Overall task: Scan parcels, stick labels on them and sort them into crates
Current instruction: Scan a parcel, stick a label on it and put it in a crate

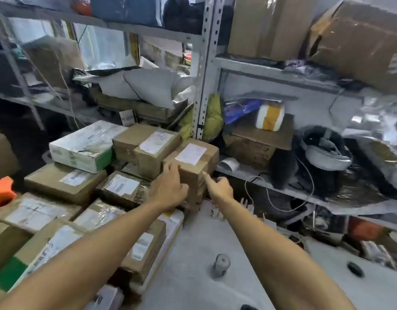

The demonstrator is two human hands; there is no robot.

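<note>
Here left hand [168, 186] and right hand [218, 189] touch cardboard parcel [193, 162].

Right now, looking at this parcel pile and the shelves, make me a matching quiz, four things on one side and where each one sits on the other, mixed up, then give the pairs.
Things:
1. white and green box
2. yellow and white striped bundle
3. small grey can
4. brown box with white label

Places:
A. alone on the grey floor
B. between the two hands
C. on cardboard on the right shelf
D. top of the stack, far left

Pairs: 1-D, 2-C, 3-A, 4-B
</note>
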